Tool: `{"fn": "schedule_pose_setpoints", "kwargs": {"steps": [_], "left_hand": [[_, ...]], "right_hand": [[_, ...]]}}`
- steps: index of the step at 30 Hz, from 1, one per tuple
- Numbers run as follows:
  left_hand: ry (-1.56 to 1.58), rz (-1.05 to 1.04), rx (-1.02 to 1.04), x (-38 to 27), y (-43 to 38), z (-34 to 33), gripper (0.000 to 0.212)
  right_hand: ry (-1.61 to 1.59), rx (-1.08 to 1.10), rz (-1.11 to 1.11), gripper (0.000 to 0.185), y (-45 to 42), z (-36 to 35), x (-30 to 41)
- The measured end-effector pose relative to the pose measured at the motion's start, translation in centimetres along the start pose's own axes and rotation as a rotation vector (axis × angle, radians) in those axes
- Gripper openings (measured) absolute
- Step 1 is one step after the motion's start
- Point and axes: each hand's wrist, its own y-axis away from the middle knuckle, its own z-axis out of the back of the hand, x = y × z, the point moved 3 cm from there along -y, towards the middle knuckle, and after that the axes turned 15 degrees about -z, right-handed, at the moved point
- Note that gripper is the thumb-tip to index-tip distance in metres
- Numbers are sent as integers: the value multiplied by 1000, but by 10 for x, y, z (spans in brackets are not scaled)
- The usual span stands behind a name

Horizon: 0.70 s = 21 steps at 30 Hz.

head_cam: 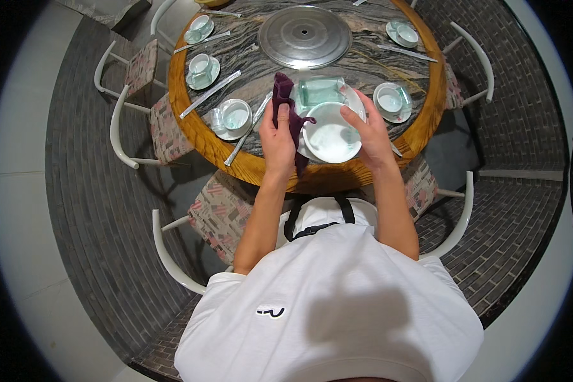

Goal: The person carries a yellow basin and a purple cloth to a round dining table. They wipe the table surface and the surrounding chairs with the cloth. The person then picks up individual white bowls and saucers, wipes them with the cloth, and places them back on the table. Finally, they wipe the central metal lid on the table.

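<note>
My left hand (278,141) grips a folded dark purple cloth (282,90), which hangs down past my fingers. My right hand (375,131) holds a white plate (355,99) by its right side, with the thumb on the rim of a white bowl (333,136). Beyond the bowl, a greenish clear glass (320,91) lies on its side on the same plate. This set is at the near edge of the round table; whether the plate touches the tabletop is hidden. The cloth is close to the left side of the plate and bowl.
The stone-topped table (243,88) has a wooden rim and a round metal lid (305,36). Around it stand settings of plate, bowl and glass (235,116), (390,99), with wrapped chopsticks (210,94). White-armed chairs (219,210) surround the table; brick-patterned walls (520,215) curve behind.
</note>
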Motion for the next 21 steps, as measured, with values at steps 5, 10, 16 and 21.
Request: {"fn": "schedule_pose_setpoints", "kwargs": {"steps": [5,10,16,21], "left_hand": [[168,-3,-187,7,15,-10,46],[391,89,-284,18,47,-18,52],[606,154,-118,20,63,-19,49],[396,-83,-57,15,65,-25,51]], "right_hand": [[-179,7,56,65,-3,-4,-17],[-283,8,41,64,-3,-2,-28],[-237,62,-51,63,6,-3,-12],[-211,147,-164,66,7,8,4]]}}
